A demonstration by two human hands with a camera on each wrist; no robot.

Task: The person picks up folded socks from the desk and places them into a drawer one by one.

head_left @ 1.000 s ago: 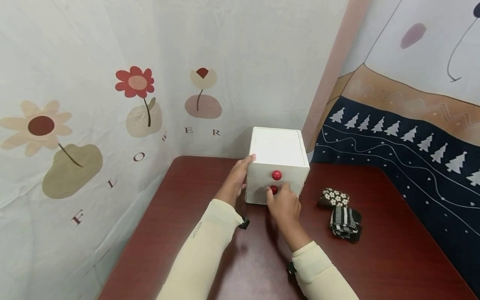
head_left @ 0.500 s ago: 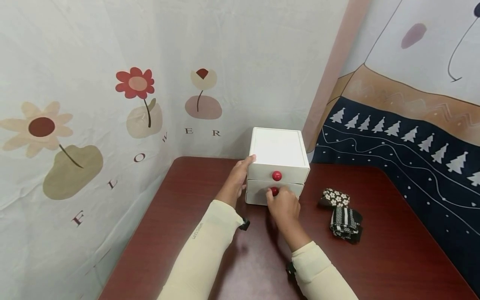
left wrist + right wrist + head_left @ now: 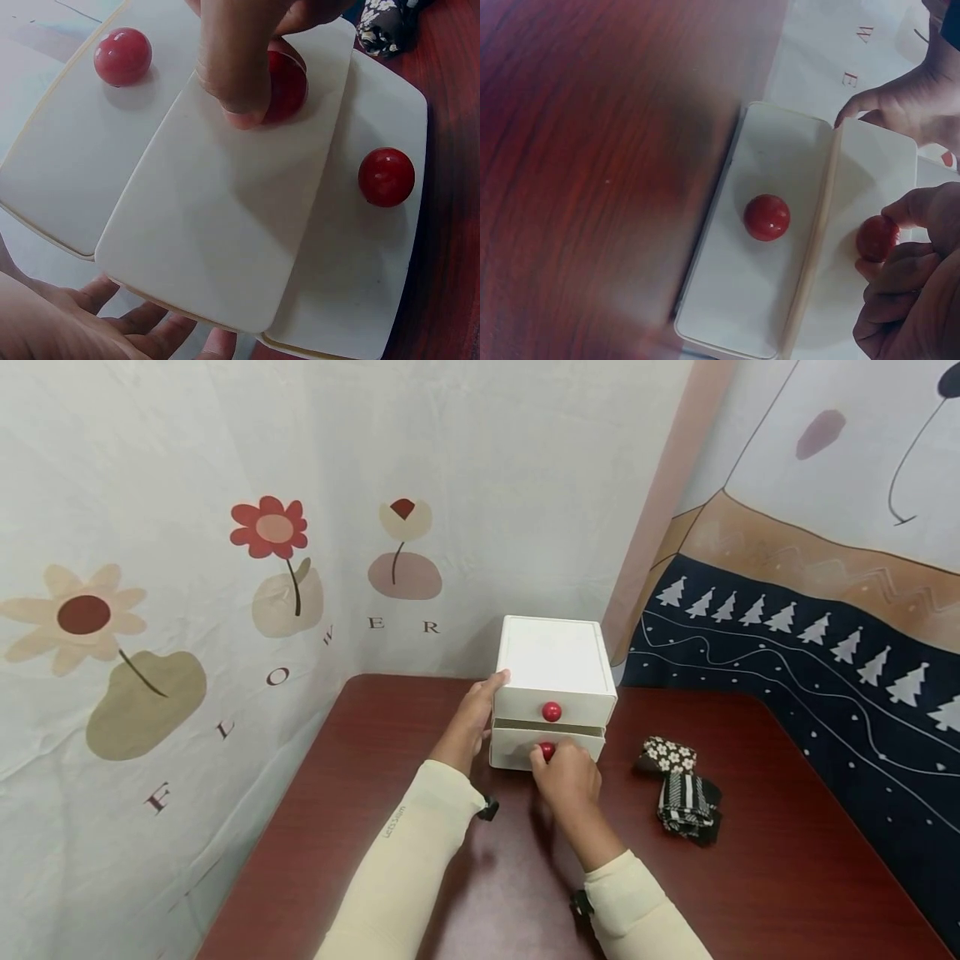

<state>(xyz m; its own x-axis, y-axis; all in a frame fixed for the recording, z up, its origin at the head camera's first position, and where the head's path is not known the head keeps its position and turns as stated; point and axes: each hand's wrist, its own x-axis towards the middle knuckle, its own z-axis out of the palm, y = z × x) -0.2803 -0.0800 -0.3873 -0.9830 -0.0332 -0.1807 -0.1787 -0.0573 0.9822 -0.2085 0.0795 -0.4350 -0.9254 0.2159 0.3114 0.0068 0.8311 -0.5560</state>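
Observation:
A white drawer box point(image 3: 557, 653) with red round knobs stands at the back of the table. My right hand point(image 3: 572, 777) pinches the red knob point(image 3: 877, 238) of the middle drawer point(image 3: 202, 214), which sticks out with a dark gap above its front. The left hand point(image 3: 474, 714) rests against the box's left side, its fingers lying along that side in the left wrist view. The top drawer's knob point(image 3: 552, 712) and the bottom drawer's knob point(image 3: 386, 177) are untouched, and those two drawers look pushed in. What lies inside the middle drawer is hidden.
Right of the box lie a folded black cloth with white flowers point(image 3: 670, 753) and a folded black-and-white plaid cloth point(image 3: 686, 803). Behind the reddish-brown table point(image 3: 787, 860) hang a white flower-print curtain point(image 3: 465, 510) and a dark-blue tree-print one point(image 3: 810, 685).
The middle drawer has slid outward toward me, with the right hand holding its knob, and a gap has opened under the top drawer. The left hand stays put.

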